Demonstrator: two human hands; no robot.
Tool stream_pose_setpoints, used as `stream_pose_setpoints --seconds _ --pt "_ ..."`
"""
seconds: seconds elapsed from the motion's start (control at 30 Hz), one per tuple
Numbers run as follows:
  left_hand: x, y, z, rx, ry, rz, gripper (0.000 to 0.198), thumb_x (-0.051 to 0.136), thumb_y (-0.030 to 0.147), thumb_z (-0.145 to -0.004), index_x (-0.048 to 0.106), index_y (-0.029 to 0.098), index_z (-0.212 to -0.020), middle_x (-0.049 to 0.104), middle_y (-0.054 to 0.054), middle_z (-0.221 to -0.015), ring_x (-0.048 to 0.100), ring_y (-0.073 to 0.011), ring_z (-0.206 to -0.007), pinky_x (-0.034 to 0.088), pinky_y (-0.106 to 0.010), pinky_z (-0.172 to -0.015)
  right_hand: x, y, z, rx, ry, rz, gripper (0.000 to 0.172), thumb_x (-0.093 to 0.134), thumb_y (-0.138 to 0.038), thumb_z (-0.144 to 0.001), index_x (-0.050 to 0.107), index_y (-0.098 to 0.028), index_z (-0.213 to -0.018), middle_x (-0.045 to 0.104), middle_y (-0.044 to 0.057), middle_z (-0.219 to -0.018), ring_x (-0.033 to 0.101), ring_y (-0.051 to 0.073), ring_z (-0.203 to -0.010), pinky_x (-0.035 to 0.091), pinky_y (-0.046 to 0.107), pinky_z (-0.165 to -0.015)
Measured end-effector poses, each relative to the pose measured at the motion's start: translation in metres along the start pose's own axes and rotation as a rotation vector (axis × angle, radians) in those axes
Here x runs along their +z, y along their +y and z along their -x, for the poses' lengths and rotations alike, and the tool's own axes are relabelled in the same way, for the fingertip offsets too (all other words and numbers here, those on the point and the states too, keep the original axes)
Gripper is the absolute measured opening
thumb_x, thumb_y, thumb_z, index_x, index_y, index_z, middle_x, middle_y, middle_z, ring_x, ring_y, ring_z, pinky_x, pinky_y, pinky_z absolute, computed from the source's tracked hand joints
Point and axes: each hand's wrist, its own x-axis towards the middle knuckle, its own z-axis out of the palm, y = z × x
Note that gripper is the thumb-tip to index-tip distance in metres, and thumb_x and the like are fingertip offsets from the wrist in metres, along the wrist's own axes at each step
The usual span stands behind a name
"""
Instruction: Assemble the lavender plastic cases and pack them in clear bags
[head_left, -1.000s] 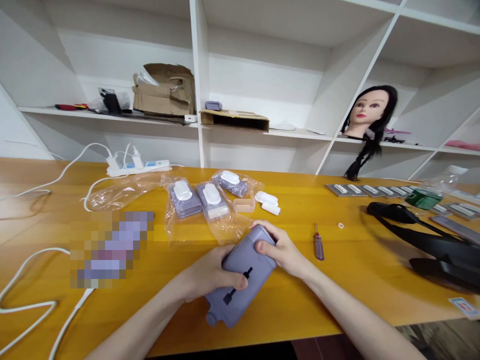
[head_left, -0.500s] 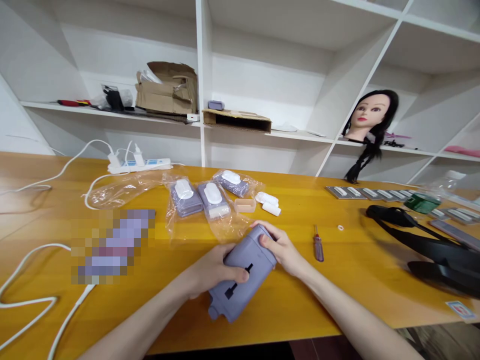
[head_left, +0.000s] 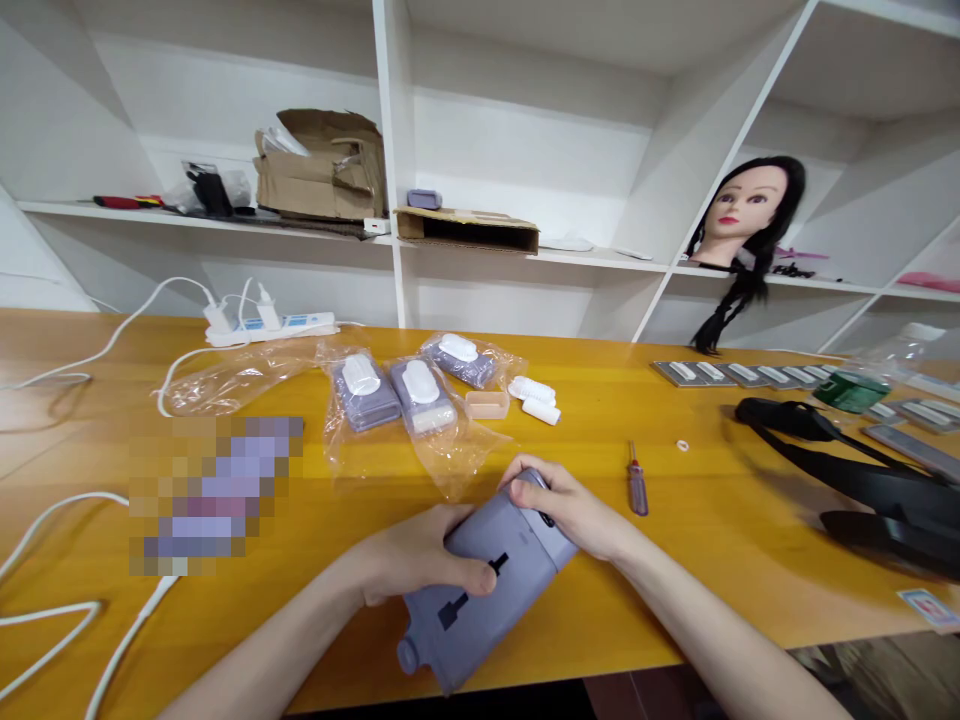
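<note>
A grey-purple plastic casing (head_left: 491, 610) is held tilted above the front of the table, a dark marking of bars on its broad face and a small round stub at its lower left end. My left hand (head_left: 424, 555) wraps its left side, thumb lying across the face beside the marking. At the upper right end my right hand (head_left: 566, 502) grips the end section, which a seam sets apart from the body. A dark slot shows by the right thumb. The fingers under the casing are hidden. Right of my hands lies a screwdriver (head_left: 637, 485).
Behind my hands lie bagged grey-purple units (head_left: 367, 405), a peach-coloured tray (head_left: 486, 404) and white rollers (head_left: 540, 408). A blurred-out device (head_left: 225, 490) with a white cable is at left. Black headgear (head_left: 862, 480), a bottle (head_left: 855, 388) and grey plates (head_left: 709, 374) stand right.
The casing has come slightly lower and turned in my hands, so its end section and a dark slot show more. Both hands keep their hold. The view has shifted a little.
</note>
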Motion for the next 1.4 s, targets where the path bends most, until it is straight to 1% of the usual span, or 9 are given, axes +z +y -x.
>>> stream_pose_setpoints --seconds 0.23,0.37,0.5,0.93,1.07,1.13,1.23,1.3,1.4 --pt "-0.002 0.002 -0.002 -0.062 -0.121 0.098 0.053 0.08 0.037 -0.053 0.064 0.019 -0.101 0.068 -0.005 -0.094 0.061 -0.0217 -0.086 0.047 -0.032 -0.075 0.009 0.002 0.002 0.006 -0.05 0.016 0.035 0.069 -0.05 -0.069 0.056 -0.019 -0.079 0.046 -0.005 -0.062 0.037 0.009 -0.056 0.03 0.022 -0.052" --pt "0.004 -0.002 -0.007 -0.06 -0.088 0.046 0.044 0.077 0.025 -0.054 0.066 0.018 -0.095 0.067 -0.003 -0.087 0.06 -0.0195 -0.078 0.047 -0.03 -0.068 0.012 0.006 0.001 0.013 -0.149 0.103 0.033 0.075 -0.043 -0.065 0.061 -0.019 -0.083 0.049 -0.005 -0.064 0.039 0.009 -0.058 0.033 0.022 -0.055" --pt "0.005 -0.004 -0.009 -0.058 -0.07 0.111 0.042 0.07 0.017 -0.055 0.066 0.019 -0.097 0.066 0.0 -0.085 0.059 -0.0168 -0.074 0.047 -0.026 -0.063 0.014 0.016 0.0 0.045 -0.085 -0.046 0.03 0.074 -0.042 -0.066 0.062 -0.018 -0.079 0.052 -0.004 -0.063 0.043 0.009 -0.057 0.036 0.024 -0.058" --pt "0.004 0.0 -0.011 -0.177 -0.082 0.109 0.041 0.072 0.019 -0.055 0.066 0.019 -0.095 0.067 0.0 -0.079 0.06 -0.0161 -0.067 0.045 -0.025 -0.058 0.001 0.024 -0.008 0.027 -0.264 -0.052 0.034 0.072 -0.047 -0.068 0.061 -0.017 -0.081 0.05 -0.005 -0.062 0.04 0.007 -0.054 0.033 0.021 -0.051" --pt "-0.004 -0.004 -0.01 -0.177 -0.048 0.213 0.036 0.071 0.022 -0.056 0.066 0.015 -0.091 0.067 -0.001 -0.074 0.059 -0.0148 -0.062 0.045 -0.027 -0.06 -0.002 0.024 -0.008 -0.025 -0.214 -0.043 0.047 0.068 -0.051 -0.071 0.06 -0.019 -0.103 0.058 0.001 -0.085 0.053 0.012 -0.073 0.041 0.023 -0.064" --pt "-0.008 -0.004 -0.006 -0.161 -0.05 0.324 0.037 0.07 0.027 -0.057 0.065 0.013 -0.09 0.067 -0.004 -0.073 0.06 -0.0164 -0.063 0.046 -0.029 -0.064 -0.007 0.021 -0.004 -0.058 -0.293 -0.031 0.079 0.071 -0.056 -0.065 0.042 -0.025 -0.131 0.056 0.007 -0.114 0.055 0.019 -0.097 0.045 0.029 -0.076" --pt "-0.011 -0.003 -0.002 -0.17 -0.105 0.399 0.036 0.07 0.032 -0.056 0.064 0.011 -0.085 0.067 -0.006 -0.07 0.061 -0.0182 -0.063 0.047 -0.032 -0.067 -0.012 0.008 0.005 -0.139 -0.344 0.24 0.116 0.082 -0.048 -0.051 0.016 -0.03 -0.145 0.03 0.012 -0.145 0.035 0.028 -0.129 0.038 0.041 -0.097" --pt "-0.011 -0.003 -0.002 -0.211 -0.123 0.343 0.035 0.071 0.03 -0.053 0.065 0.012 -0.082 0.066 -0.004 -0.067 0.06 -0.0169 -0.06 0.047 -0.031 -0.066 -0.009 -0.003 0.012 -0.183 -0.307 0.527 0.114 0.083 -0.039 -0.052 0.017 -0.03 -0.145 0.022 0.011 -0.15 0.023 0.03 -0.137 0.025 0.046 -0.107" --pt "-0.012 -0.003 -0.005 -0.267 -0.093 0.242 0.038 0.074 0.028 -0.05 0.065 0.014 -0.084 0.066 -0.001 -0.069 0.059 -0.0152 -0.058 0.047 -0.029 -0.062 0.003 -0.017 0.021 -0.177 -0.338 0.774 0.103 0.077 -0.033 -0.058 0.021 -0.031 -0.145 0.025 0.01 -0.15 0.027 0.032 -0.135 0.027 0.048 -0.106"
